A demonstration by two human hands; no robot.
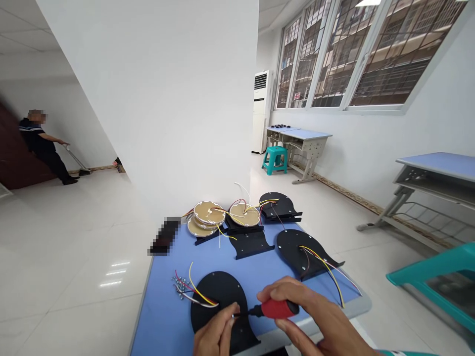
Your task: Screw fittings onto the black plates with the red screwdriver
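- Red-handled screwdriver: clenched in the right hand, shaft running level toward the left.
- Tip: just beside the left hand; whether that hand grasps anything cannot be told.
- Black round plate: directly beneath the tip, nearer the left hand.
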